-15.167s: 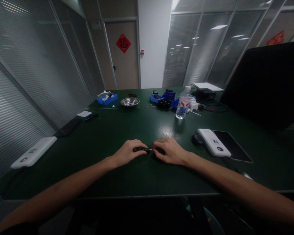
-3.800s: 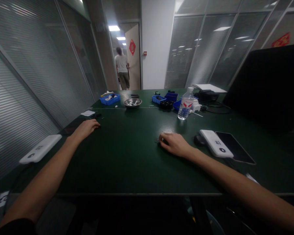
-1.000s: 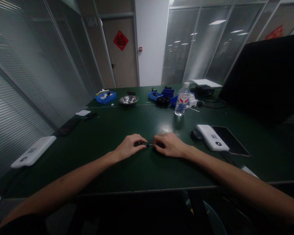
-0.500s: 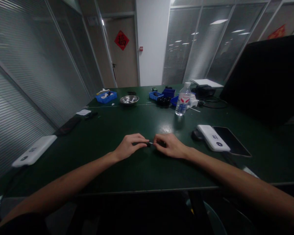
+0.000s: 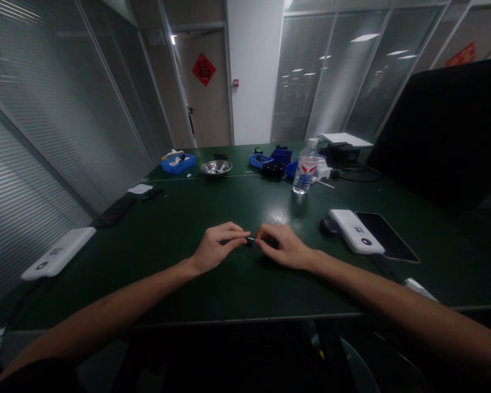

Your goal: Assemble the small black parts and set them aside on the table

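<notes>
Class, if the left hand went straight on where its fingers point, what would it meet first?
The left hand would probably meet the thin shiny tip beside the small dark piece first, then the right hand; depth there is unclear.

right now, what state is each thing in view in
Left hand, thumb and finger close together at a small dark part
Right hand, pinching a thin metal tool
Bottle, upright, capped, partly full
Metal bowl, holding small pieces
Phone, flat, screen dark
White power bank at right, flat
Door, seems slightly ajar
</notes>
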Tool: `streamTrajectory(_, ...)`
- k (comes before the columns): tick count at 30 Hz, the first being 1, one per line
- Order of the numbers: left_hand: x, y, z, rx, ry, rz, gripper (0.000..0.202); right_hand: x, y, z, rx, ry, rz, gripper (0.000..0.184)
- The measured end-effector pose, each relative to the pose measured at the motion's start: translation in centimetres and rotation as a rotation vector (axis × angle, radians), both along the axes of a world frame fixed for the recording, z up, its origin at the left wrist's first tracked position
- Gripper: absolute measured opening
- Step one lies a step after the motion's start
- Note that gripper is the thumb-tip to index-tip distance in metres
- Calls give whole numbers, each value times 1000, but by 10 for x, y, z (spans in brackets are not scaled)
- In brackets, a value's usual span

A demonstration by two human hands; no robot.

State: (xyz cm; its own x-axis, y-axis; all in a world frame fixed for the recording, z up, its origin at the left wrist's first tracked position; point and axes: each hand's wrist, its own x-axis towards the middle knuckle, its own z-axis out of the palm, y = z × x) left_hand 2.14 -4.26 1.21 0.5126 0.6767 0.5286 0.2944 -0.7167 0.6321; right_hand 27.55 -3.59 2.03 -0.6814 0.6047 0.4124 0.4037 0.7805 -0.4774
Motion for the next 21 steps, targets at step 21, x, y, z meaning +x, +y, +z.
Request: streamTrajectory(21, 6, -2, 1, -66, 30, -39, 25, -4, 0, -2, 93, -48, -18, 15)
